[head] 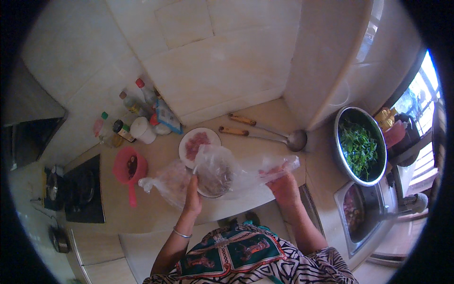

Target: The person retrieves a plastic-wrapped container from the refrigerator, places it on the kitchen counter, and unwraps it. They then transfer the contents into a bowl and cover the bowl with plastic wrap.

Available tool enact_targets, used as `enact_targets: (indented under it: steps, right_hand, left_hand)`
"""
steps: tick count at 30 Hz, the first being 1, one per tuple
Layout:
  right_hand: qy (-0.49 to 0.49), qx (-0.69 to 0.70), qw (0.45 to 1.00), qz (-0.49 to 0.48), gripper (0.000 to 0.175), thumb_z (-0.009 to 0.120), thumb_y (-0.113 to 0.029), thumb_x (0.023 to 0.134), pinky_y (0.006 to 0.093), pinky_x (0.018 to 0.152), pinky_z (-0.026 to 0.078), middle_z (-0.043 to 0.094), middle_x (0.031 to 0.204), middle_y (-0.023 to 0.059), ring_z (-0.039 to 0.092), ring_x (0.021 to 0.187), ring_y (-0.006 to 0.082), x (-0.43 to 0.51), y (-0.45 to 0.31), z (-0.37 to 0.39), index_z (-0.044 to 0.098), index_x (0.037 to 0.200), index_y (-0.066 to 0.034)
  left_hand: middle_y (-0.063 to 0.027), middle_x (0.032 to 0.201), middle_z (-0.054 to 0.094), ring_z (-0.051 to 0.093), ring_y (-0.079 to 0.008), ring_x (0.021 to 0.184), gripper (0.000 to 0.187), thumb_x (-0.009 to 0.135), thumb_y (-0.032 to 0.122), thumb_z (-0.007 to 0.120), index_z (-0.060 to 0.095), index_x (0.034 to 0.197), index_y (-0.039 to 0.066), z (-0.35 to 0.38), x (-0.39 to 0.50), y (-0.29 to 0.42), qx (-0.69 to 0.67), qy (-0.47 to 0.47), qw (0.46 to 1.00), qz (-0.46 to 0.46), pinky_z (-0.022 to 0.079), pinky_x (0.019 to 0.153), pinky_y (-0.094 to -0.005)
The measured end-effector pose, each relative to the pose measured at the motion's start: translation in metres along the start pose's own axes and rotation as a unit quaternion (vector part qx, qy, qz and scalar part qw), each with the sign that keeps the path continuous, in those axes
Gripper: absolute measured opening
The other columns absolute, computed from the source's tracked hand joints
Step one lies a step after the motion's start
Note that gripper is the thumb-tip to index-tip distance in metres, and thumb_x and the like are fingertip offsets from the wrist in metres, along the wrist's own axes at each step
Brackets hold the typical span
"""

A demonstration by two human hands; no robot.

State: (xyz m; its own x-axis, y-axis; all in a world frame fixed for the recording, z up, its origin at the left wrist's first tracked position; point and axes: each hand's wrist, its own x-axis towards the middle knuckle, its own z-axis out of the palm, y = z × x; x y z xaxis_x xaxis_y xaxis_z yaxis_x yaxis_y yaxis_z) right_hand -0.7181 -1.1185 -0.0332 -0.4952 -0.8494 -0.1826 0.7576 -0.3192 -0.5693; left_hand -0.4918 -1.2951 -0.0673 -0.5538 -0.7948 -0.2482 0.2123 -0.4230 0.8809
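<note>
A clear plastic bag [244, 177] spreads across the counter in front of me. My right hand [282, 183] grips its right end. My left hand [193, 197] touches the bag's left side, its fingers partly hidden, so its hold cannot be made out. Beneath the bag shows part of a round dish [212, 194], its contents blurred by the plastic. Another clear bag [170, 181] with a bunched end lies left of my left hand. Just behind, a white plate [183, 147] carries chopped pinkish meat [198, 143].
A pink strainer or scoop [118, 167], bottles [131, 103] and a white tub [143, 130] stand left. Two wooden-handled ladles [262, 135] lie behind. Right are a metal bowl [381, 149] of leafy greens and a sink [342, 220]; a dark cooktop [85, 191] is far left.
</note>
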Motion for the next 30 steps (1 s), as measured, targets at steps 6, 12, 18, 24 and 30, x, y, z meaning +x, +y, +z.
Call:
enact_targets:
  steps: [6, 12, 18, 24, 30]
  right_hand:
    - [0.002, -0.199, 0.974, 0.111, 0.032, 0.056, -0.027, 0.091, 0.0318, 0.076, 0.05, 0.063, 0.105, 0.0114, 0.062, 0.093, 0.023, 0.001, 0.01, 0.026, 0.058, 0.112, -0.0037]
    - [-0.082, -0.503, 0.859, 0.05, 0.032, 0.062, -0.019, 0.088, 0.0311, 0.075, 0.051, 0.063, 0.103, 0.0078, 0.062, 0.082, 0.0188, 0.02, 0.021, 0.021, 0.056, 0.116, -0.0047]
    - [-0.07, -0.405, 0.907, -0.095, 0.036, 0.065, -0.016, 0.086, 0.0298, 0.081, 0.05, 0.061, 0.107, 0.008, 0.059, 0.09, 0.0158, 0.038, 0.052, 0.004, 0.054, 0.119, -0.0046]
    - [-0.091, -0.463, 0.882, -0.01, 0.04, 0.067, -0.018, 0.085, 0.0304, 0.086, 0.049, 0.06, 0.11, 0.0094, 0.059, 0.094, 0.018, 0.028, 0.055, -0.008, 0.052, 0.12, -0.0055]
    - [-0.187, -0.49, 0.85, 0.045, 0.038, 0.064, -0.025, 0.087, 0.0312, 0.088, 0.048, 0.06, 0.112, 0.0088, 0.059, 0.1, 0.0193, 0.033, 0.06, -0.012, 0.055, 0.118, -0.005]
  left_hand:
    - [-0.0049, 0.141, 0.04, 0.037, -0.0181, 0.129, 0.058, 0.096, 0.044, 0.043, 0.034, 0.14, 0.006, 0.014, -0.005, 0.01, 0.017, 0.009, 1.0, -0.024, 0.031, 0.108, -0.0354]
    - [-0.0062, 0.137, 0.044, 0.042, -0.0177, 0.126, 0.057, 0.097, 0.045, 0.038, 0.037, 0.138, 0.004, 0.014, -0.002, 0.007, 0.058, -0.025, 0.998, -0.027, 0.034, 0.105, -0.0346]
    - [-0.0063, 0.132, 0.048, 0.046, -0.0171, 0.121, 0.056, 0.098, 0.044, 0.036, 0.039, 0.135, 0.002, 0.009, -0.004, -0.004, 0.109, -0.008, 0.994, -0.024, 0.037, 0.102, -0.033]
    - [-0.0049, 0.124, 0.05, 0.046, -0.0141, 0.115, 0.051, 0.099, 0.042, 0.036, 0.045, 0.13, 0.002, -0.001, -0.002, -0.018, 0.127, 0.023, 0.99, -0.065, 0.035, 0.1, -0.03]
    - [-0.0062, 0.123, 0.052, 0.048, -0.0136, 0.112, 0.052, 0.099, 0.041, 0.035, 0.047, 0.128, 0.0, 0.012, -0.01, -0.02, 0.149, -0.011, 0.988, -0.026, 0.038, 0.097, -0.0294]
